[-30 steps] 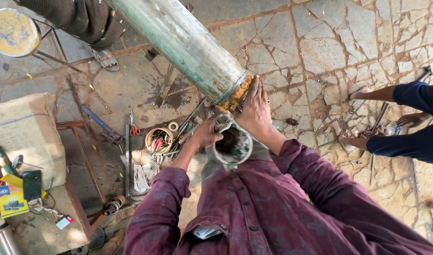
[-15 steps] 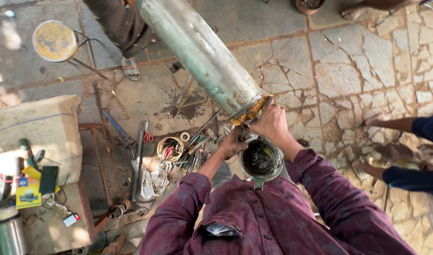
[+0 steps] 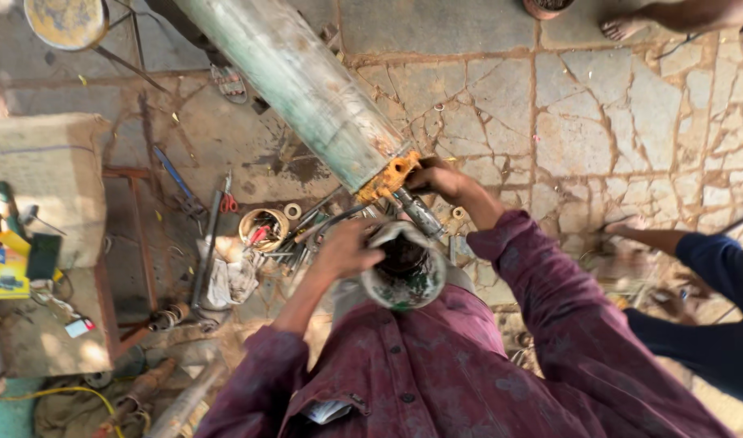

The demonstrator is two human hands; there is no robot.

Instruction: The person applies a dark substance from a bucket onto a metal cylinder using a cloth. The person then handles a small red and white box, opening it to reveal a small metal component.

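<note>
1 long green cylinder (image 3: pixel 298 85); 1 round housing (image 3: pixel 404 272); 2 hands (image 3: pixel 347 247) (image 3: pixel 440 178); 1 shaft (image 3: pixel 418 212); 1 scissors (image 3: pixel 228 199).

Green pipe (image 3: pixel 306 89): upper end cut off by top edge. Right hand (image 3: pixel 440 180) covers part of orange flange (image 3: pixel 387 177); fingertips hidden. Left hand (image 3: pixel 347 250) blurred, hides near rim of round fitting (image 3: pixel 404 276). Small parts in tool pile (image 3: pixel 266 235) too small to tell. Bystander's foot (image 3: pixel 623 28) cropped at top.

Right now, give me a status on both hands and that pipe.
Left hand grips round housing rim. Right hand on orange flange of big green pipe. Loose tools underneath.
</note>
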